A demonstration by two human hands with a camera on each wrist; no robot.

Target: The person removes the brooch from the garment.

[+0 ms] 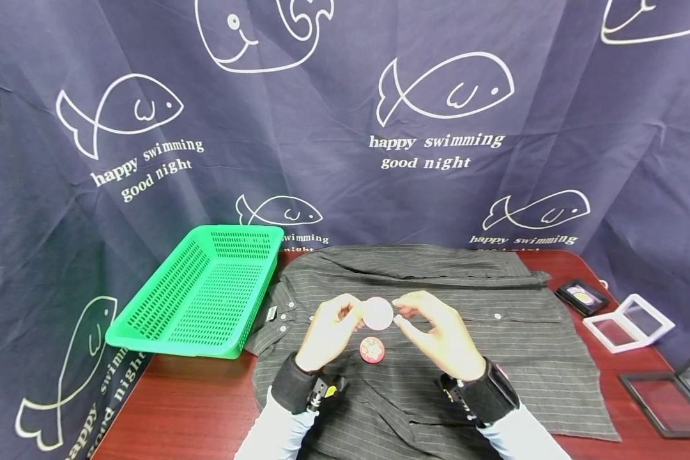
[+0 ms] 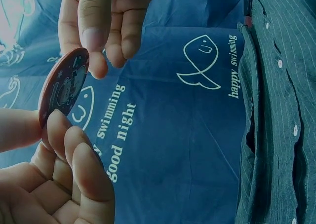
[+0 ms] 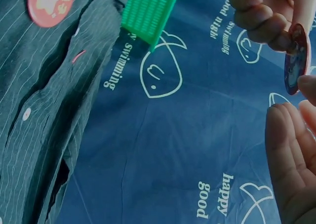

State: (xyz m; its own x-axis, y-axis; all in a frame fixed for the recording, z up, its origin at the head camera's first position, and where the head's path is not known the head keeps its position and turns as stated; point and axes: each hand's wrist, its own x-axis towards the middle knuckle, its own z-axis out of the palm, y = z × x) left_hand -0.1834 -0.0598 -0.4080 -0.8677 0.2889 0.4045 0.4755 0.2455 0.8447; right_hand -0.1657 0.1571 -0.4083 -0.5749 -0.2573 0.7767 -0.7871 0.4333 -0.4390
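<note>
My left hand [image 1: 330, 329] pinches a round pocket mirror [image 1: 377, 313] at its edge between thumb and fingers. Its pale, plain face shows in the head view; the left wrist view shows the dark printed cartoon side and red rim. My right hand [image 1: 439, 332] is at the mirror's opposite edge, thumb and fingers apart and fingertips right beside the rim. Below the hands, a second round disc [image 1: 372, 350], red with a pale cartoon figure, lies face up on the dark striped shirt [image 1: 466, 358].
A green plastic basket [image 1: 247, 326] stands at the left of the reddish table [image 1: 178, 402]. At the right are a black case [image 1: 582, 297], a white folding frame [image 1: 609, 342] and a black folding frame [image 1: 646, 378]. A blue fish-print curtain [image 1: 345, 128] hangs behind.
</note>
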